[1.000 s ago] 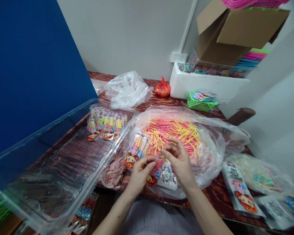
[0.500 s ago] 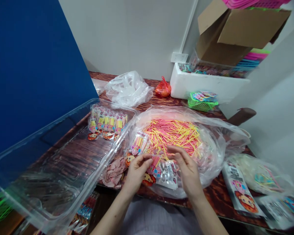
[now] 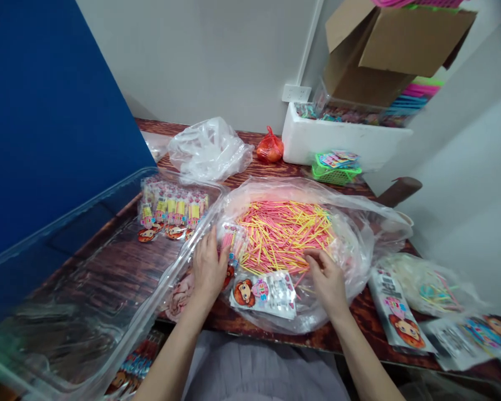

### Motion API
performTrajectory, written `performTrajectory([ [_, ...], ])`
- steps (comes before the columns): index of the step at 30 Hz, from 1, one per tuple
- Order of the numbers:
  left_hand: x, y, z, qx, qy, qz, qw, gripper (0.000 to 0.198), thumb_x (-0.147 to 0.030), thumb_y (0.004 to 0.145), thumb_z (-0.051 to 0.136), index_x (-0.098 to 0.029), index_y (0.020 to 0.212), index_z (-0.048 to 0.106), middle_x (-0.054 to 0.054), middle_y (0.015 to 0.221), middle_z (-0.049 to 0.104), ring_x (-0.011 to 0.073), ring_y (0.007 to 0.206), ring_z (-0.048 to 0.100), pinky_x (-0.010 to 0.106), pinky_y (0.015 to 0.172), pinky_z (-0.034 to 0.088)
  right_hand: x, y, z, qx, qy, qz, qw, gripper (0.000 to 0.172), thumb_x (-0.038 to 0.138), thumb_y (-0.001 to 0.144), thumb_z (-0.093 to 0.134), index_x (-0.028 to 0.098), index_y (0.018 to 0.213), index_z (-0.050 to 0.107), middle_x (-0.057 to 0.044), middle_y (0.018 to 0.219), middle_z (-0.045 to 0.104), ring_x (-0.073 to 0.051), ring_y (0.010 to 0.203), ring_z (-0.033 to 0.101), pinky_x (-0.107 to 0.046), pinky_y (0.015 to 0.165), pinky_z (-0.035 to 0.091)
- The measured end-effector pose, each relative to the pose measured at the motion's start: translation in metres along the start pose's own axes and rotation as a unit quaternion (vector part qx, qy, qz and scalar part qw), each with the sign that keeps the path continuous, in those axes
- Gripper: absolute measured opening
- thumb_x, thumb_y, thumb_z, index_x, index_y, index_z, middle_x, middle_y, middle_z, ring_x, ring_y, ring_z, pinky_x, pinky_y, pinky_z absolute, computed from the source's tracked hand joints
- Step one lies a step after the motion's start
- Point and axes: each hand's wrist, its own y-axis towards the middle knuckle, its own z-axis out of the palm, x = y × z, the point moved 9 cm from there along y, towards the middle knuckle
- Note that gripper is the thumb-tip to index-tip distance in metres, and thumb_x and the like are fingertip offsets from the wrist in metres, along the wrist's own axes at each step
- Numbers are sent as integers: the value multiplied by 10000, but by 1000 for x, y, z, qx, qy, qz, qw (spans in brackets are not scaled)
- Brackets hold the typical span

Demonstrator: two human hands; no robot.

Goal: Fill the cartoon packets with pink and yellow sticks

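My left hand (image 3: 209, 264) lies at the left edge of the plastic bag, fingers stretched out and thumb apart. It rests against filled packets (image 3: 232, 239) with pink and yellow sticks showing through. My right hand (image 3: 328, 278) is at the right front of the loose pink and yellow sticks (image 3: 281, 234). Its fingers are curled together; whatever may be between them is hidden. Between the hands, a stack of flat printed packets (image 3: 265, 292) with a cartoon face lies on the clear plastic bag (image 3: 359, 250) that holds the sticks.
To the left stands a clear plastic tray (image 3: 167, 287), with filled packets (image 3: 175, 209) at its far end. A crumpled bag (image 3: 211, 147), red bag (image 3: 270, 147), green basket (image 3: 336, 172) and white foam box (image 3: 342, 139) line the back. More printed packets (image 3: 401, 314) lie right.
My left hand has moved left, from the packet held between both hands to the filled packets. My right hand has come to the sticks' edge. The flat packet stack is now uncovered.
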Motion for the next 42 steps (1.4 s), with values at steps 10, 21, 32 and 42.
performTrajectory([
  [10, -86, -83, 44, 159, -113, 179, 964, 218, -143, 923, 480, -189, 1095, 606, 102, 1123, 615, 250, 1051, 551, 419, 903, 471, 17, 9, 21, 65, -476, -158, 863, 106, 168, 888, 536, 161, 898, 641, -105, 921, 604, -268, 932, 481, -367, 787, 347],
  [21, -79, -88, 61, 194, -118, 151, 962, 181, -166, 940, 474, -182, 1032, 629, 100, 1057, 628, 238, 988, 552, 412, 863, 461, 11, 10, 37, 112, -583, -185, 784, 141, 86, 841, 526, 127, 928, 629, -142, 958, 596, -292, 923, 471, -394, 781, 304],
  [32, -77, -90, 66, 187, -102, 156, 965, 185, -169, 935, 482, -199, 1041, 630, 86, 1083, 623, 236, 1013, 543, 417, 886, 448, 11, 6, 52, 171, -549, -255, 777, 170, 72, 828, 496, 126, 933, 618, -149, 949, 592, -290, 904, 472, -402, 799, 321],
  [42, -80, -89, 65, 214, -95, 151, 960, 176, -164, 938, 473, -184, 1034, 619, 81, 1083, 618, 230, 997, 535, 407, 882, 444, -17, 71, 21, 159, -313, -91, 932, 172, 226, 899, 416, 206, 740, 478, -47, 748, 595, -197, 697, 519, -295, 641, 345],
])
